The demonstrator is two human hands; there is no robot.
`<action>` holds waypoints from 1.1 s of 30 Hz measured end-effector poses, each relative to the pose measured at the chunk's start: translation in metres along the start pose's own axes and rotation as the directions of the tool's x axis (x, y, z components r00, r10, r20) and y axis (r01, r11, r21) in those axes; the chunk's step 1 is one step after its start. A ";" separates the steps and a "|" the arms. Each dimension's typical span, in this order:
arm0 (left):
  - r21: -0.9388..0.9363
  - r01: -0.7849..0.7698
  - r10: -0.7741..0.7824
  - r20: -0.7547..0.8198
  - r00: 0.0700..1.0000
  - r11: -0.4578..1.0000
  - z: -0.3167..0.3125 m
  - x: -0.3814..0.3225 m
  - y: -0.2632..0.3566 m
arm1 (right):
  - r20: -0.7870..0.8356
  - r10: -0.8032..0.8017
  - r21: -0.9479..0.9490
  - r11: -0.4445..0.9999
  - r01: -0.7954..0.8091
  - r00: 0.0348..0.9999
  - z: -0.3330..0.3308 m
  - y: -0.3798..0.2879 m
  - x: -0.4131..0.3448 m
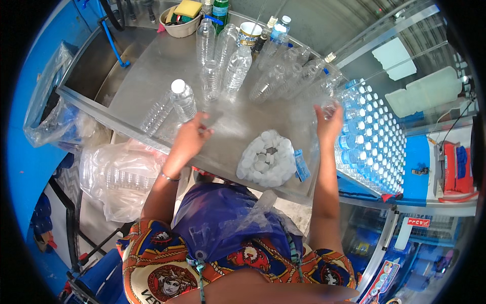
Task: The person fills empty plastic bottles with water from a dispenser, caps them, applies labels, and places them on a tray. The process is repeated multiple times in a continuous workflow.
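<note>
My left hand (193, 133) is over the steel counter with its fingers apart, close beside a clear plastic bottle (185, 102) that wears a white cap. Behind that one leans or lies an uncapped clear bottle (156, 116). At the counter's right end, my right hand (328, 119) grips a clear plastic bottle (327, 102); it is blurred and partly covered by the fingers. Between my arms sits an opened plastic bag of white bottle caps (267, 157). A small blue packet (302, 165) lies against its right side.
Several uncapped bottles (239, 68) stand toward the back of the steel counter (159, 76). A sink (102, 64) is at left, with a bowl of sponges (180, 21) behind. Rows of capped bottles (370, 140) crowd the right. A plastic bag of bottles (121, 174) hangs below left.
</note>
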State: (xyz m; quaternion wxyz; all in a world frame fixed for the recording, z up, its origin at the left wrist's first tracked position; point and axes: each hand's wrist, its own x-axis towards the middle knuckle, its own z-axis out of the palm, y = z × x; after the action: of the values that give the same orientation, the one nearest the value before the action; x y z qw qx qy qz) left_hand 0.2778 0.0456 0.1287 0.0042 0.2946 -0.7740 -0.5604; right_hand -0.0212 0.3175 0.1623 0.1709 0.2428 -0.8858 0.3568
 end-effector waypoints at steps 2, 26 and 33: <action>0.165 -0.143 0.163 -0.112 0.980 0.976 0.028 0.014 0.002 | -0.122 -0.012 0.018 1.000 0.015 0.992 0.000 0.002 0.001; 0.215 -0.142 0.238 -0.539 0.808 0.966 0.066 0.183 0.055 | -0.009 0.100 0.028 0.995 -0.100 0.995 -0.003 -0.005 0.005; 0.284 -0.336 0.436 -0.469 0.768 0.898 0.065 0.124 0.026 | 0.084 0.145 0.086 0.985 -0.152 0.986 -0.002 -0.006 0.007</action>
State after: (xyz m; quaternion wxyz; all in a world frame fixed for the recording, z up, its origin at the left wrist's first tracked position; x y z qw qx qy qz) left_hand 0.1419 0.0499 0.0870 0.3021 0.2683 -0.8355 -0.3725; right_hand -0.0234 0.3133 0.1705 0.0983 0.1973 -0.8899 0.3994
